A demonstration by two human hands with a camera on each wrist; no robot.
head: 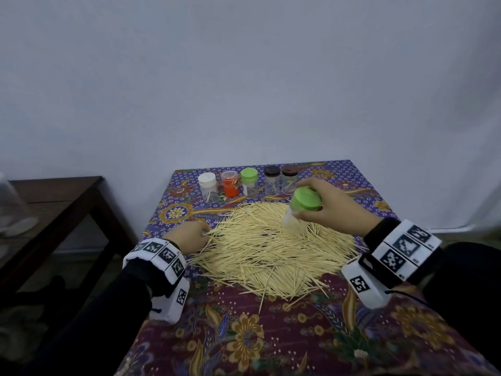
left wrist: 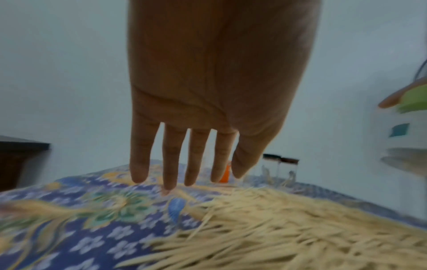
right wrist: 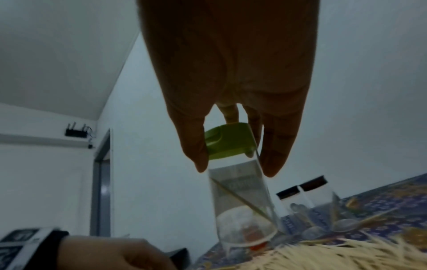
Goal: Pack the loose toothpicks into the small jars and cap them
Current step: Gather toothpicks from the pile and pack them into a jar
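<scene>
The right hand point(head: 329, 204) grips a green-capped jar point(head: 299, 213) by its cap, held tilted above the far right of the toothpick pile point(head: 271, 248), base toward the left hand. The jar appears nearly empty. The left hand point(head: 191, 237), fingers straight, hovers empty at the pile's left edge, nearer the toothpicks. Five other jars point(head: 248, 183) stand behind.

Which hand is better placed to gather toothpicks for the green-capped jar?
Left, probably. The left hand is free, fingers straight, at the near-left edge of the toothpick pile. The right hand already grips the green-capped jar by its cap above the pile.
</scene>
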